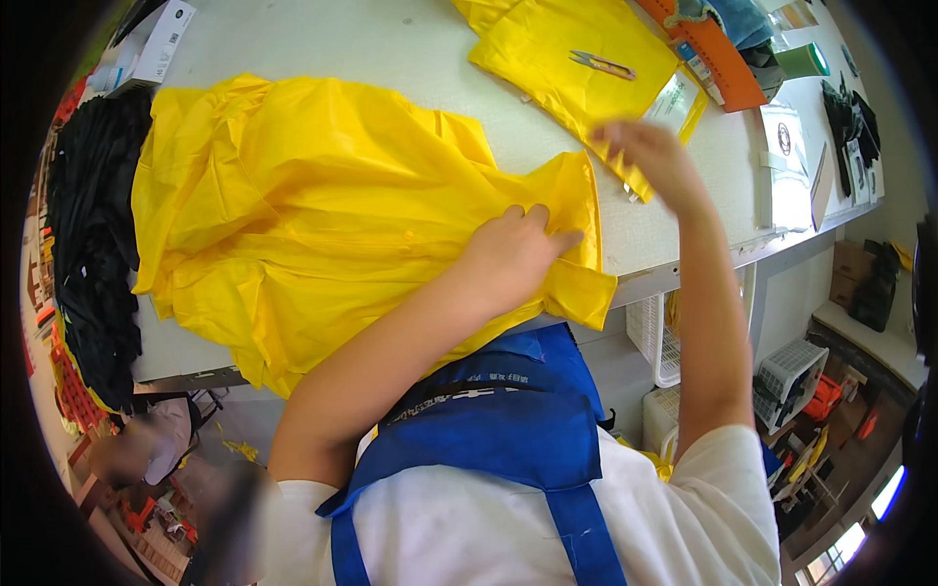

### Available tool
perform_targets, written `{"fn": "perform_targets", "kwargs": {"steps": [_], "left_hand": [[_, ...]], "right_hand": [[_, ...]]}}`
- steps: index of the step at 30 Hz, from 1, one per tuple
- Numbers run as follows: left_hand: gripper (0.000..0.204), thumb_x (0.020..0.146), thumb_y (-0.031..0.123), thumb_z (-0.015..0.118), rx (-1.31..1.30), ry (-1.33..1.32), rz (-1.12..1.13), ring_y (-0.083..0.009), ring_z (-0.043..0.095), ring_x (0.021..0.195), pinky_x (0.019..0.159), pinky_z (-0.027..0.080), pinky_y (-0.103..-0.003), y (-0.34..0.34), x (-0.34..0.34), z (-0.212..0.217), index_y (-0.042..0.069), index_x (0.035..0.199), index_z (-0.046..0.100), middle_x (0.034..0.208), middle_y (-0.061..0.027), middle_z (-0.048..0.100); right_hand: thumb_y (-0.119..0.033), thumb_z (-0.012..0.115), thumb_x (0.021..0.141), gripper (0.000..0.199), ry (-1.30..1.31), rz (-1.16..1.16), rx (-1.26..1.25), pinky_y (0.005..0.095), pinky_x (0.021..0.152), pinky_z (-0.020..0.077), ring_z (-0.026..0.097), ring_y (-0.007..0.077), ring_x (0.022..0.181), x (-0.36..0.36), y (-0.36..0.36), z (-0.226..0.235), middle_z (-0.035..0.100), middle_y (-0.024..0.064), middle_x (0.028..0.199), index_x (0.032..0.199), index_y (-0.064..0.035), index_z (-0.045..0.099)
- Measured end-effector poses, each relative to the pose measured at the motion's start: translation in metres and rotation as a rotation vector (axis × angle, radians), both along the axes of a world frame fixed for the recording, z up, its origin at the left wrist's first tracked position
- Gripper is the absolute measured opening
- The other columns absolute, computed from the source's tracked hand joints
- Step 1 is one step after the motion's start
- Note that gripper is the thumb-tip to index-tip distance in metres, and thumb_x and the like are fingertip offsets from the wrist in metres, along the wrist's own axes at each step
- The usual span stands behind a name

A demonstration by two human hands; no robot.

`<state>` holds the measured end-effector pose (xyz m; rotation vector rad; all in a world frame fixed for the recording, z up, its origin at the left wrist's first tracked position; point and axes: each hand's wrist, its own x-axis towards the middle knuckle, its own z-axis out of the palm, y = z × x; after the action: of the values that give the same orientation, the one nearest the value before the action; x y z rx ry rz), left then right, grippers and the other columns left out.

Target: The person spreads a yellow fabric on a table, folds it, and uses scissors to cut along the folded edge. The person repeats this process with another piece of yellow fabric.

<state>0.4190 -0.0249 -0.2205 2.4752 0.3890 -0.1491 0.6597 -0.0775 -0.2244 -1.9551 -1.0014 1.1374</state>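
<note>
We press the left hand [513, 252] flat, fingers extended, on the thin, slippery yellow garment [313, 215]; right hand [650, 156], blurred beside it, grip indeterminate.

The person wears a white short-sleeved shirt [469, 527] under a bright blue apron [508, 420] — broad straps over both shoulders, a dark printed band across the bib — with both forearms bare from the sleeve hems to the left hand [513, 249] and the right hand [650, 156].

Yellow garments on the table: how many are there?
2: a large yellow garment spread under the left hand; a folded yellow piece beyond the right hand. More may be hidden.
</note>
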Motion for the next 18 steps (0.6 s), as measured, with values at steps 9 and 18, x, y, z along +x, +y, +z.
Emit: {"fn": "perform_targets", "kwargs": {"steps": [9,18], "left_hand": [[0.049,0.084,0.001,0.052,-0.291,-0.045,0.214,-0.0304,0.061,0.093,0.081,0.051,-0.035,0.002,0.012,-0.032,0.012,0.131,0.053,0.107,-0.0147,0.057],[0.055,0.083,-0.009,0.051,-0.828,-0.204,0.453,-0.0206,0.058,0.112,0.087,0.048,-0.028,0.009,-0.010,-0.029,0.006,0.136,0.044,0.125,-0.0099,0.049]], "right_hand": [[-0.013,0.056,0.089,0.036,-0.951,0.126,0.048,0.0396,0.088,0.0485,0.059,0.0354,0.103,0.069,0.069,-0.078,0.059,0.0176,0.116,0.124,-0.0076,0.056],[-0.009,0.067,0.082,0.038,-0.580,0.209,0.454,0.0367,0.069,0.0457,0.058,0.0270,0.076,-0.031,-0.067,-0.029,0.061,0.0108,0.083,0.119,-0.0050,0.062]]}}
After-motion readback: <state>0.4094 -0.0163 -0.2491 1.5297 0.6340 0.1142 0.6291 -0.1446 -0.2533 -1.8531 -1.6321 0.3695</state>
